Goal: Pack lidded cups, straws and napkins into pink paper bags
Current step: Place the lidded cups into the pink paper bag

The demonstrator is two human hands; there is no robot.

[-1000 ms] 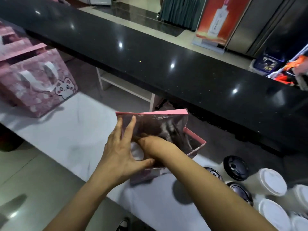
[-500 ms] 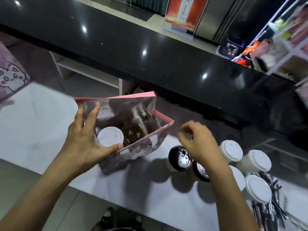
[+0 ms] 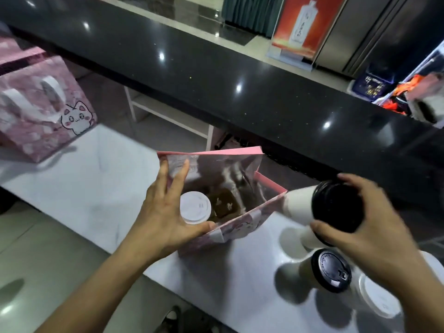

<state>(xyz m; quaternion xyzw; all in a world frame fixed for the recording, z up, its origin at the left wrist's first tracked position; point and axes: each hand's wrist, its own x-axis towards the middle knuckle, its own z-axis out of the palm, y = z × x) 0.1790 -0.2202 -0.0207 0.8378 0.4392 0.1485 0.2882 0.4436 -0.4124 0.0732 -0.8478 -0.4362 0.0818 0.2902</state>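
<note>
An open pink paper bag (image 3: 242, 227) stands on the white table (image 3: 79, 188). Inside it, at the left, sits a white-lidded cup (image 3: 195, 207). My left hand (image 3: 165, 212) holds the bag's left edge, fingers spread along the back panel and thumb on the front rim. My right hand (image 3: 365, 234) grips a black-lidded white cup (image 3: 319, 207) by its lid, tilted, its base just right of the bag's rim. Another black-lidded cup (image 3: 329, 272) stands on the table below it, beside a white-lidded cup (image 3: 379, 299).
A second pink bag with a cat print and white handles (image 3: 45, 109) stands at the far left of the table. A black counter (image 3: 216, 75) runs across behind the table. The table's near edge drops to a tiled floor (image 3: 36, 255).
My right hand has picked up a black-lidded cup from the group on the right and carried it up toward the bag. My left hand still holds the bag open.
</note>
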